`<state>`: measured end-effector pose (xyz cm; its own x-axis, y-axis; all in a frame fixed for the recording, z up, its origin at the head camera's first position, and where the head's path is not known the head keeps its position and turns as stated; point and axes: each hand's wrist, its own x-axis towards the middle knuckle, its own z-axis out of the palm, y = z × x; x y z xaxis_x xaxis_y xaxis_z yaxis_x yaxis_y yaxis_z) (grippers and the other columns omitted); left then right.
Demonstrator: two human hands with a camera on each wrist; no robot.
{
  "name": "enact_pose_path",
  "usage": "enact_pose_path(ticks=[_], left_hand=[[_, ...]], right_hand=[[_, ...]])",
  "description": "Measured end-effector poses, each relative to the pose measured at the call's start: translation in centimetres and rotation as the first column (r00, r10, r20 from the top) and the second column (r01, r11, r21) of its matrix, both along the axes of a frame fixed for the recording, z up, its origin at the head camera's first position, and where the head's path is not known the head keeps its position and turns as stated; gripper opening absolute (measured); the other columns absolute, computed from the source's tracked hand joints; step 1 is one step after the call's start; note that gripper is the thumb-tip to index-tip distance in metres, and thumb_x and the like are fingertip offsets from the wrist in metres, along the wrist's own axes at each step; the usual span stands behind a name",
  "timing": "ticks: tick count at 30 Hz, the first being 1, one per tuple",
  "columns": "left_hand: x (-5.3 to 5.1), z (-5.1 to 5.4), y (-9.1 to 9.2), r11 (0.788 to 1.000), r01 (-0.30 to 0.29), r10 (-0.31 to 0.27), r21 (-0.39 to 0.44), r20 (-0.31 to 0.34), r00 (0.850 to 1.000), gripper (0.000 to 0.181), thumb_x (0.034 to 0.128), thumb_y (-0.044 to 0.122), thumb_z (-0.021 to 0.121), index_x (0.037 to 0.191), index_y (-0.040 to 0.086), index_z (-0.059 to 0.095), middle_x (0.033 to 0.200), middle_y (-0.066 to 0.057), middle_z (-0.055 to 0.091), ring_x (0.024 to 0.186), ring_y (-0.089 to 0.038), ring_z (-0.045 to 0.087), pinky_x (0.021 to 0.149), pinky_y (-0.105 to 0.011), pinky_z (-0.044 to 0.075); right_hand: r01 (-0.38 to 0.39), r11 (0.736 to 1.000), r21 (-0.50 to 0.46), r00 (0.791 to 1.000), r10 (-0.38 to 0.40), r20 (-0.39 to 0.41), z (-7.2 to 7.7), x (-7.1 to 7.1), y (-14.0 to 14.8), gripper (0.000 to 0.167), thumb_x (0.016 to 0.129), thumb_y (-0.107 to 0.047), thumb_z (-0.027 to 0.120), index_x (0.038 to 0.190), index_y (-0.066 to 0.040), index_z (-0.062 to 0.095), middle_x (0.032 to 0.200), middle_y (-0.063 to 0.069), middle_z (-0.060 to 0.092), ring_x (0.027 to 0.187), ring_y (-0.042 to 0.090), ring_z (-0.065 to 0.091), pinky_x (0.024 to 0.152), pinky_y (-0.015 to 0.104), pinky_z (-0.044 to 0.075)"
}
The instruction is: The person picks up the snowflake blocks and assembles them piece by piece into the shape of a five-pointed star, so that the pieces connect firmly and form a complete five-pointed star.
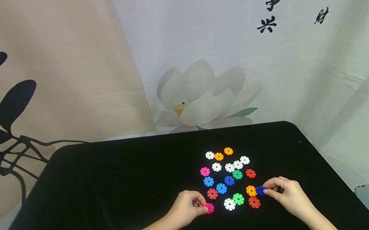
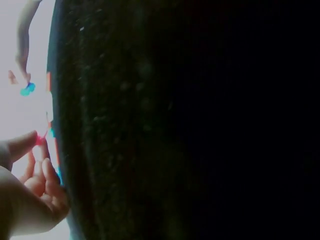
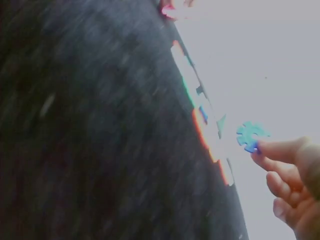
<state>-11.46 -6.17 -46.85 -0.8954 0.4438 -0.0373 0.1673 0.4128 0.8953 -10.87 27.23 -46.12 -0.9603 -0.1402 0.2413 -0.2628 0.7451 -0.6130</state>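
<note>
My left hand [image 1: 189, 206] pinches a pink notched disc [image 1: 209, 208] between thumb and finger, at the near left of a scatter of flat snowflake-like plastic discs. On the right, a dark blue notched disc [image 1: 260, 191] is pinched by my right hand [image 1: 287, 193], close beside an orange disc [image 1: 251, 190]. In the right wrist view this blue disc [image 3: 250, 136] is held up at the fingertips, above the tabletop. Between the hands lie a white disc [image 1: 229, 204], a green disc [image 1: 238, 199] and a red disc [image 1: 254, 202].
More discs spread behind, among them a light blue disc [image 1: 221, 188], a pink disc [image 1: 205, 171] and several white ones. All lie on a black-covered table [image 1: 110, 184]. Behind its far edge hangs a printed cloth [image 1: 195, 34] with a lotus and characters.
</note>
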Motion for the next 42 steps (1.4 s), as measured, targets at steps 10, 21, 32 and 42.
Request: enact_pose_path(ticks=[10, 21, 32, 42], left_hand=[[-0.2, 2.5, -1.3, 0.988, -0.127, 0.127, 0.087, 0.015, 0.992, 0.008, 0.0826, 0.013, 0.076, 0.082, 0.01, 0.069, 0.073, 0.003, 0.062, 0.069, -0.015, 0.057, 0.057, -0.027, 0.049], [-0.2, 5.0, -1.3, 0.952, -0.212, 0.2, 0.222, 0.076, 0.977, 0.008, 0.0846, 0.011, 0.074, 0.087, 0.006, 0.069, 0.079, -0.002, 0.067, 0.073, -0.018, 0.059, 0.062, -0.028, 0.05], [0.3, 8.6, -1.0, 0.878, -0.315, 0.294, 0.36, 0.112, 0.949, 0.012, 0.0873, 0.011, 0.071, 0.096, 0.003, 0.07, 0.086, -0.007, 0.066, 0.082, -0.022, 0.061, 0.071, -0.03, 0.051], [0.7, 9.7, -0.6, 0.84, -0.379, 0.355, 0.388, 0.135, 0.925, 0.016, 0.0852, 0.014, 0.074, 0.097, 0.003, 0.072, 0.087, -0.008, 0.069, 0.079, -0.022, 0.063, 0.07, -0.028, 0.052]], right_hand=[[0.014, 0.993, -0.12, 0.982, -0.036, -0.187, 2.8, 0.3, -2.8, 0.025, 0.073, 0.001, 0.08, 0.082, -0.02, 0.07, 0.07, -0.014, 0.056, 0.063, 0.007, 0.049, 0.056, 0.023, 0.041], [-0.015, 0.948, -0.318, 0.977, -0.054, -0.206, 5.8, 0.4, -6.2, 0.018, 0.079, 0.001, 0.076, 0.086, -0.015, 0.07, 0.077, -0.008, 0.067, 0.067, 0.01, 0.059, 0.059, 0.024, 0.049], [-0.125, 0.871, -0.475, 0.964, -0.006, -0.266, 7.6, 0.5, -9.2, 0.02, 0.078, 0.008, 0.073, 0.09, -0.008, 0.07, 0.064, -0.002, 0.062, 0.051, 0.013, 0.056, 0.052, 0.025, 0.047], [-0.207, 0.818, -0.537, 0.948, 0.033, -0.316, 8.0, 0.5, -11.3, 0.023, 0.076, 0.013, 0.073, 0.091, -0.004, 0.069, 0.064, 0.004, 0.062, 0.051, 0.014, 0.056, 0.047, 0.022, 0.047]])
